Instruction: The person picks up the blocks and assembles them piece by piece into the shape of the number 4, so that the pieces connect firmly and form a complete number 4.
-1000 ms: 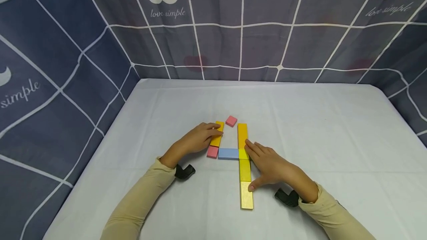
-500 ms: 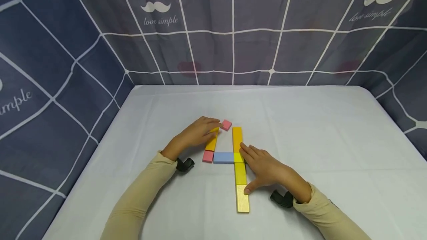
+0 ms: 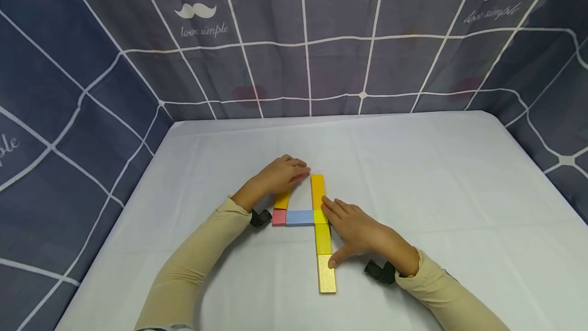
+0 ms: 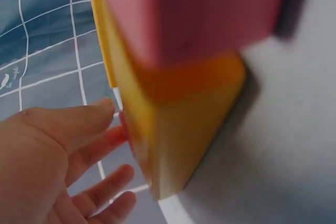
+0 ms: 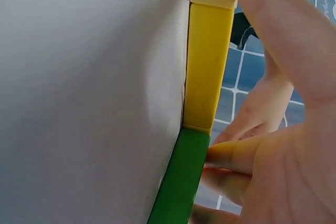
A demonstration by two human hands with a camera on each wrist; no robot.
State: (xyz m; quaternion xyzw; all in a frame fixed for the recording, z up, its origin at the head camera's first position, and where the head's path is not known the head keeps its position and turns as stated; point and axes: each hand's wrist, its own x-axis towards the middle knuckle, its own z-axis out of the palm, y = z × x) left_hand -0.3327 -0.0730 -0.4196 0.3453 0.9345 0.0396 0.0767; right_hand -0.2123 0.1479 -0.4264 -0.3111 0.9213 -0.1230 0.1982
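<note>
My left hand (image 3: 283, 174) is at the far end of the block layout, its fingertips around a small pink block (image 3: 299, 176), mostly hidden under them. Below that hand lies an orange-yellow block (image 3: 282, 200), partly covered, with another pink block (image 3: 278, 217) at its near end. A blue block (image 3: 300, 218) bridges from this pink block to a straight column of yellow blocks (image 3: 323, 239). My right hand (image 3: 359, 232) rests along the column's right side, fingers extended, thumb on the pale gold block (image 3: 327, 274) at the near end. A green block face (image 5: 181, 177) shows beside its fingers.
A white cloth (image 3: 413, 167) covers the table. Dark grey gridded curtains (image 3: 340, 65) rise behind it and along both sides. Black wrist straps (image 3: 380, 272) show under the wrists.
My left hand has moved from the left orange-yellow block up to the loose pink block and now covers it. The right hand stays against the column; the whole head view has shifted slightly.
</note>
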